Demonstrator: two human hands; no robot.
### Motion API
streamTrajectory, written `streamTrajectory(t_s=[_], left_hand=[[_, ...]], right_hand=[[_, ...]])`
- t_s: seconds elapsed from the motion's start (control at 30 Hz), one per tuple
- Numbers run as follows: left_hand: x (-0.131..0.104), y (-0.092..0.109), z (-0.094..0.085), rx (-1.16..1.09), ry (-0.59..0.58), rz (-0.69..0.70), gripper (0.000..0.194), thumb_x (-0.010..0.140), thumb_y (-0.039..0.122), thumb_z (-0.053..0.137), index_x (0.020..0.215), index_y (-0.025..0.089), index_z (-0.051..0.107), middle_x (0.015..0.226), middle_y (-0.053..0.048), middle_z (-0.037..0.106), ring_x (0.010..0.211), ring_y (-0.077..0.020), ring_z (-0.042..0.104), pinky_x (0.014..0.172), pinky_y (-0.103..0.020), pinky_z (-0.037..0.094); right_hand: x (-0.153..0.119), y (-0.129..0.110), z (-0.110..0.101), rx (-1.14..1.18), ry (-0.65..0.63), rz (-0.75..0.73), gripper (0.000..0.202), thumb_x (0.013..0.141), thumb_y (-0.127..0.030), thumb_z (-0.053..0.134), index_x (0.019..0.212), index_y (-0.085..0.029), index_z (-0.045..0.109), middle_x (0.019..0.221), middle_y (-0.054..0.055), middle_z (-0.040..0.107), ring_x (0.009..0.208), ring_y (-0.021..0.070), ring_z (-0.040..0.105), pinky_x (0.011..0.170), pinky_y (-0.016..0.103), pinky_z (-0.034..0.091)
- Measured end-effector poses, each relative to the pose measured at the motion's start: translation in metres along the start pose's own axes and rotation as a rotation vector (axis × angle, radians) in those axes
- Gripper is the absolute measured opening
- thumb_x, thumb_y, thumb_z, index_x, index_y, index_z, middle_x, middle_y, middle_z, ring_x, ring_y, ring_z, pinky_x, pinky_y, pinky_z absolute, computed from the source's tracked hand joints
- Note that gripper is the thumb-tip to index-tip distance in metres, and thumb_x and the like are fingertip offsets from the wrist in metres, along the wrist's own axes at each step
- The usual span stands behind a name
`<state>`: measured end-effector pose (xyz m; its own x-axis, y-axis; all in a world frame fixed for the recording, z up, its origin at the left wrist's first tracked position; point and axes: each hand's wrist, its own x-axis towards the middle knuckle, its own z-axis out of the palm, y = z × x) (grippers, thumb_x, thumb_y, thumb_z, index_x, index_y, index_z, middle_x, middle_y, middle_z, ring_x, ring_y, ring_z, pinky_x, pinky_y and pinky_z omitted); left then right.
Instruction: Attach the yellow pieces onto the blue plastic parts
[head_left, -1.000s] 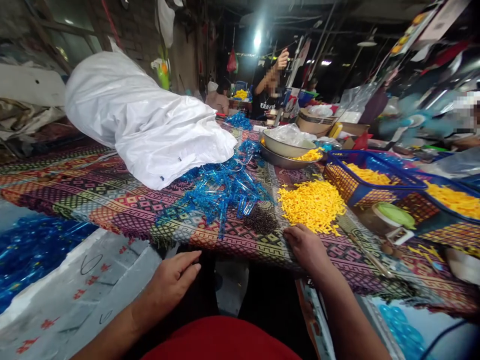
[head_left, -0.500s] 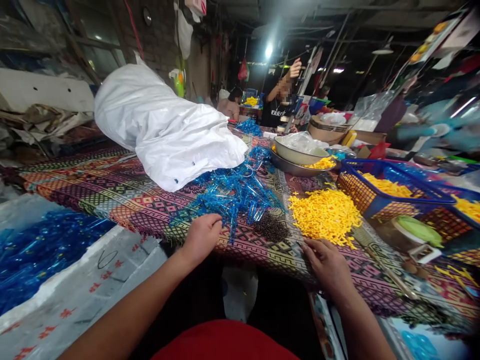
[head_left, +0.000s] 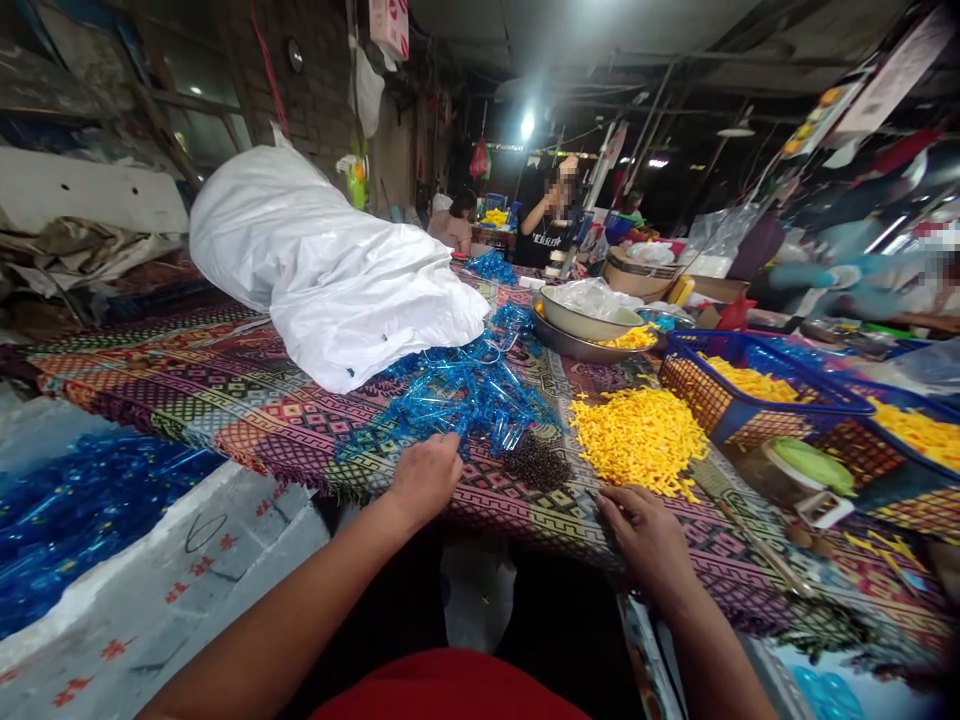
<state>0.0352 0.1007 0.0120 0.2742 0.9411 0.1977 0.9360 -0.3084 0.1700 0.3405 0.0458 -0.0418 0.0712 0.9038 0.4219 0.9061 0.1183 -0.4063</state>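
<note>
My left hand (head_left: 429,476) is closed at the near edge of a heap of clear blue plastic pieces (head_left: 480,395). Whatever its fingers may pinch is hidden. Across from it, my right hand (head_left: 643,528) rests low over the patterned cloth, thumb and fingers drawn together. A small dark tip shows at those fingers, too small to name. Between the hands lies a pile of tiny dark beads or pellets (head_left: 536,462). Just beyond my right hand is a mound of small yellow plastic pieces (head_left: 637,440).
A large white sack (head_left: 337,260) lies on the cloth-covered table (head_left: 247,390). Blue baskets (head_left: 694,400) of yellow pieces stand at right, near stacked bowls (head_left: 577,340). A white-walled container (head_left: 202,560) of blue pieces is at lower left. People sit at the back.
My left hand has shifted slightly right and stays closed at the blue heap. My right hand keeps nearly the same place by the yellow mound. The camera view has shifted a little.
</note>
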Motion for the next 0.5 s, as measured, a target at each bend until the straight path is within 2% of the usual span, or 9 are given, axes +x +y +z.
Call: streamTrajectory(t_s=[0.1,0.2,0.27,0.37,0.43,0.5], left_hand=[[-0.011,-0.002,-0.001,0.05,0.059,0.083,0.028,0.088,0.025,0.035,0.104,0.018,0.057,0.086,-0.008,0.06,0.076,-0.0187,0.06,0.066,-0.028,0.045],[-0.021,0.001,0.002,0.064,0.135,0.183,0.032,0.09,0.024,0.033,0.112,0.018,0.054,0.086,-0.008,0.058,0.072,-0.0174,0.059,0.064,-0.028,0.046],[-0.027,0.005,0.006,0.046,0.183,0.27,0.033,0.09,0.023,0.033,0.115,0.018,0.052,0.086,-0.008,0.058,0.073,-0.0168,0.059,0.065,-0.028,0.048],[-0.038,0.013,0.013,0.017,0.242,0.385,0.034,0.089,0.022,0.034,0.119,0.016,0.049,0.088,-0.01,0.059,0.072,-0.0175,0.06,0.066,-0.03,0.05],[-0.046,0.018,0.015,-0.012,0.244,0.432,0.035,0.089,0.02,0.034,0.12,0.015,0.048,0.088,-0.011,0.06,0.072,-0.0185,0.061,0.065,-0.031,0.05],[-0.052,0.021,0.013,-0.081,0.199,0.449,0.036,0.088,0.02,0.035,0.122,0.013,0.046,0.089,-0.012,0.062,0.076,-0.0203,0.062,0.067,-0.033,0.051]], right_hand=[[0.002,-0.008,-0.006,0.115,0.061,0.04,0.026,0.08,-0.039,0.052,0.081,-0.018,0.067,0.082,0.008,0.066,0.08,0.0216,0.061,0.076,0.036,0.047],[0.003,-0.036,-0.009,0.334,0.127,0.093,0.023,0.076,-0.039,0.059,0.08,-0.018,0.067,0.08,0.007,0.065,0.079,0.0217,0.06,0.075,0.037,0.047],[0.005,-0.064,-0.007,0.604,0.046,0.186,0.026,0.075,-0.039,0.061,0.091,-0.019,0.065,0.084,0.006,0.065,0.071,0.0192,0.06,0.064,0.033,0.048],[0.012,-0.102,0.003,1.054,-0.089,0.312,0.048,0.072,-0.036,0.066,0.117,-0.025,0.052,0.103,0.006,0.062,0.063,0.0151,0.06,0.049,0.027,0.044],[0.016,-0.118,0.008,1.236,-0.152,0.327,0.049,0.07,-0.032,0.068,0.116,-0.022,0.053,0.089,0.004,0.065,0.06,0.0142,0.06,0.048,0.025,0.043],[0.019,-0.126,0.011,1.337,-0.193,0.34,0.04,0.07,-0.029,0.069,0.107,-0.019,0.059,0.07,0.001,0.064,0.054,0.0125,0.057,0.048,0.024,0.043]])
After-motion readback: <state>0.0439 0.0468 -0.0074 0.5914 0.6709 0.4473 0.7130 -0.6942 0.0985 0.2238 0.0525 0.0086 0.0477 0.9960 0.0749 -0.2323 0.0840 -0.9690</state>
